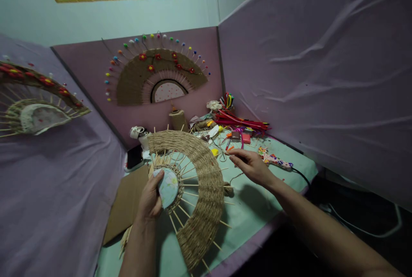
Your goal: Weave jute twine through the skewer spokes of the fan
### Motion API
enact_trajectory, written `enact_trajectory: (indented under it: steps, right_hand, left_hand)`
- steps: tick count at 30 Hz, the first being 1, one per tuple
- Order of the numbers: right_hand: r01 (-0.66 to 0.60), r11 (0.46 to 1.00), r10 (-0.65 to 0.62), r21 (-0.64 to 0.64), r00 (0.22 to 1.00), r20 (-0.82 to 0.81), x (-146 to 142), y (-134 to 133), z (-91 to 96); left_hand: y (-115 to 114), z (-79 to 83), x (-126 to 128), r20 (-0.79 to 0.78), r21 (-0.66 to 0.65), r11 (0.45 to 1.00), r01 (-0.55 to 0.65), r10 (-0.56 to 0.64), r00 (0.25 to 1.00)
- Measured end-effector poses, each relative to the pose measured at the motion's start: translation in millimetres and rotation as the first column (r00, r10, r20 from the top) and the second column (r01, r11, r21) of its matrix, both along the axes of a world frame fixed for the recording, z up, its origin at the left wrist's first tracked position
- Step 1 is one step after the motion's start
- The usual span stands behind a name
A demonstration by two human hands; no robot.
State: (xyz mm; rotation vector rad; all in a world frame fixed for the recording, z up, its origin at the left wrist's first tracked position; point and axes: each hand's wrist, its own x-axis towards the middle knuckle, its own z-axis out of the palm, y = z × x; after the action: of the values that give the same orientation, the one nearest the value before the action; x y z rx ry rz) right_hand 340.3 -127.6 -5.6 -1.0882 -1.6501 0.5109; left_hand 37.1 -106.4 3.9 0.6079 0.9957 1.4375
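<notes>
My left hand (152, 197) grips a woven twine fan by the pale blue floral half-disc (169, 188) at its centre, thumb on the front of the cloth. The fan's broad brown twine band (210, 178) curves to the right, held up over the table. Thin wooden sticks (190, 194) radiate from the disc through the band and poke out past its outer edge. To the right of the fan, my right hand (249, 165) is closed in a pinch on thin twine (236, 177). A small twine bundle (228, 189) lies beside the band, partly hidden.
A patterned glue gun (278, 161) with a black cable lies at right. Behind are a twine cone (178, 120), red pipe cleaners (241, 119) and loose craft bits. Cardboard (127, 202) lies left. Finished fans (128, 82) hang on the cloth partitions around the table (254, 217).
</notes>
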Motion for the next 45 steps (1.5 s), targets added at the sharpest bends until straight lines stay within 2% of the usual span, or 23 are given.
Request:
enact_trajectory:
  steps: [5, 8, 11, 16, 22, 30, 34, 39, 45]
  right_hand:
    - [-0.059, 0.998, 0.057, 0.037, 0.997, 0.054, -3, -3, 2.6]
    - [-0.138, 0.99, 0.137, 0.0, 0.986, 0.1, -4, -3, 1.6]
    - [-0.161, 0.986, 0.165, -0.042, 0.98, 0.113, -7, -3, -1.0]
    - [-0.188, 0.978, 0.198, -0.092, 0.974, 0.109, -13, -6, -7.5]
    - [-0.138, 0.984, 0.148, -0.112, 0.985, 0.087, -16, -9, -11.3]
    - [-0.014, 0.998, 0.004, 0.06, 0.987, 0.163, -18, -16, -0.9]
    - [-0.01, 0.996, -0.005, 0.093, 0.989, 0.151, -23, -19, -2.4]
    - [-0.048, 0.998, 0.045, 0.028, 0.994, 0.096, -28, -20, -5.4]
    - [-0.165, 0.976, 0.156, -0.142, 0.985, -0.076, -30, -16, -13.8]
  left_hand:
    - [1, -1.4, -1, 0.027, -0.016, 1.0, -0.01, 0.011, 1.0]
    - [1, -0.6, 0, 0.056, -0.048, 0.999, 0.012, -0.009, 0.998]
    - [0, 1.0, 2, 0.075, -0.087, 0.996, 0.036, -0.029, 0.997]
    - [0, 3.7, 4, 0.098, -0.086, 0.996, -0.013, 0.022, 0.995]
    - [1, 2.8, 0, 0.06, 0.005, 0.998, -0.068, 0.068, 0.996]
    - [2, 2.6, -2, 0.018, 0.048, 0.99, -0.134, 0.134, 0.991]
    - [2, 2.6, -3, 0.022, 0.053, 0.985, -0.163, 0.162, 0.987]
    - [4, 2.9, -5, 0.073, 0.044, 0.981, -0.191, 0.187, 0.98]
    - [7, 2.2, -7, 0.125, 0.003, 0.978, -0.211, 0.209, 0.97]
